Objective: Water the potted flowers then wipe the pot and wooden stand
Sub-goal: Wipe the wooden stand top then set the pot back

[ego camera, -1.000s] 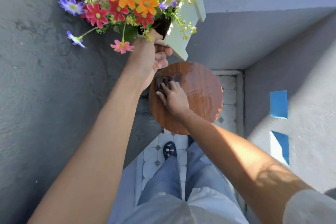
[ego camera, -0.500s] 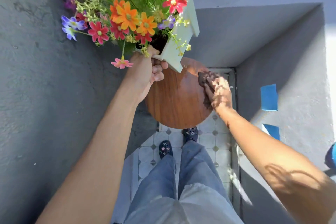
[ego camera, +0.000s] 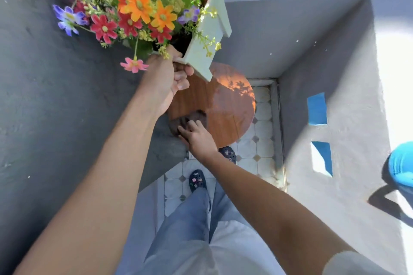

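While the flowers (ego camera: 138, 9) spread across the upper left, the left hand (ego camera: 166, 80) gripped the lower corner of the white pot (ego camera: 210, 35), fingers curled fully shut around its edge, and held it tilted in the air above the round wooden stand (ego camera: 228, 105). Pot and stand were apart, with bare wood showing under the raised corner. Nearer the wearer, the right hand (ego camera: 199, 137) lay on a dark cloth (ego camera: 190, 119) at the near-left rim of the stand, fingers spread flat and pressing down rather than closed around it. Sunlight and leaf shadow fell on the stand's far right side; pale floor tiles (ego camera: 261, 131) showed beyond it.

Judged from this view, the pot looked rigid and light enough for one hand, yet top-heavy with stems, so a hold low on the box wall suited it better than any grip on the soft, easily bent flowers. The cloth appeared limp and would follow the palm; the glossy wood seemed likely to be slippery.
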A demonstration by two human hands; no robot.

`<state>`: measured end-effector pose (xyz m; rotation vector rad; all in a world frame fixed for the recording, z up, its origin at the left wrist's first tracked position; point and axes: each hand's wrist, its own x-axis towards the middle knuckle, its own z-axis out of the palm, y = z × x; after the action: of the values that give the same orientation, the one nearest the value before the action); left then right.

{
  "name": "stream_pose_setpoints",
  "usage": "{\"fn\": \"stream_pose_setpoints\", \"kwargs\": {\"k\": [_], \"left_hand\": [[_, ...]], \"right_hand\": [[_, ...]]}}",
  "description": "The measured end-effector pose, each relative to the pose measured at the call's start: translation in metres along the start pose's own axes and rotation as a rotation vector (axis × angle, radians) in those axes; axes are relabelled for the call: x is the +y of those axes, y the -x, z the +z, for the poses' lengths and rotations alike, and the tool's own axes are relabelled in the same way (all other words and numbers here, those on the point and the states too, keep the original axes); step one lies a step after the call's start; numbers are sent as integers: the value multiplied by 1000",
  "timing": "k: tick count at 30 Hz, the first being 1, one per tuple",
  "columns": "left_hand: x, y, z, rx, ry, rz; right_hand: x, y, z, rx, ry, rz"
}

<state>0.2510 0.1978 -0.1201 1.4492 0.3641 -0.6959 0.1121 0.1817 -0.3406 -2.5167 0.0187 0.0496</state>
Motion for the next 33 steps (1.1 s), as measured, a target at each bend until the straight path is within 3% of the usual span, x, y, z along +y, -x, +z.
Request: {"fn": "stream_pose_setpoints", "kwargs": {"k": [3,7,9,10,12,15,16,17,19,21,27,30,33], "left_hand": [[0,1,0,-12,-2,3],[0,3,1,-29,7,12],[0,1,1,-30,16,11],[0,1,1,-27,23,6],[1,-1,0,-16,36,-5],[3,-3,0,-3,33,10],[4,-4,1,0,34,18],[5,-5,1,3,36,27],[9,-9,3,2,34,44],[14,-14,6,0,37,50],[25,-26,14,5,24,58],[29,-33,15,21,18,60],[32,-38,16,32,23,63]], "right_hand": [[18,45,2,-74,11,-192],[79,66,-30,19,73,-118],[104,63,-59,177,89,105],[115,55,-75,263,70,303],[132,41,-97,274,17,550],[137,21,-94,315,-241,516],[136,17,-86,298,-339,600],[139,19,-77,260,-384,571],[138,25,-67,135,-47,276],[129,34,-55,121,150,4],[102,46,-41,-123,66,-285],[130,14,-66,-155,121,-320],[166,-41,-91,27,141,-43]]}}
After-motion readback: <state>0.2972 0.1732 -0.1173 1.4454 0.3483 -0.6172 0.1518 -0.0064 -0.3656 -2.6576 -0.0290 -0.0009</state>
